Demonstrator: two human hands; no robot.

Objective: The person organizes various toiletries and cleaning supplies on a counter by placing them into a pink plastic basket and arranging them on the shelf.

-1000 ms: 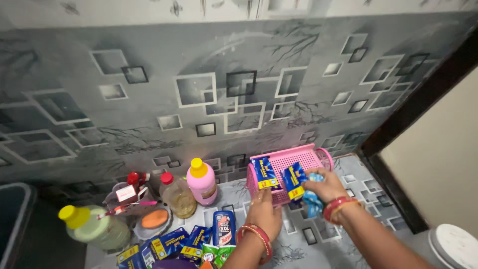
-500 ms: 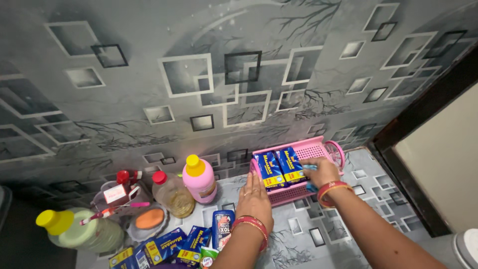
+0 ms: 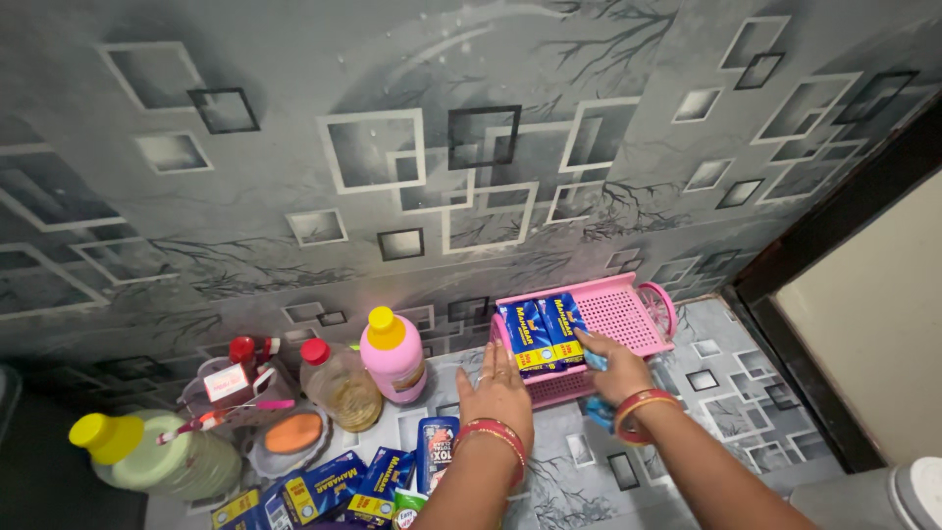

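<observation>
A pink perforated plastic basket (image 3: 628, 312) stands on the patterned counter against the wall. Two blue-and-yellow packets (image 3: 538, 334) stand side by side at its left end. My left hand (image 3: 496, 393) lies flat with fingers apart, its fingertips against the basket's front wall just below the packets. My right hand (image 3: 616, 371) is at the basket's front edge, one finger reaching toward the right packet. It is closed around a crumpled light-blue plastic bag (image 3: 598, 412) that hangs under the palm. Both wrists wear red bangles.
Left of the basket stand a pink bottle with a yellow cap (image 3: 392, 355), a red-capped oil bottle (image 3: 340, 385) and a green bottle (image 3: 162, 453). An orange soap in a dish (image 3: 292, 433), more blue packets (image 3: 334, 481) and a blue pouch (image 3: 439, 447) lie nearer me. A dark door frame (image 3: 814, 236) rises at right.
My right hand set the second blue packet into the basket beside the first, then drew back to the front edge. My left hand slid down off the first packet.
</observation>
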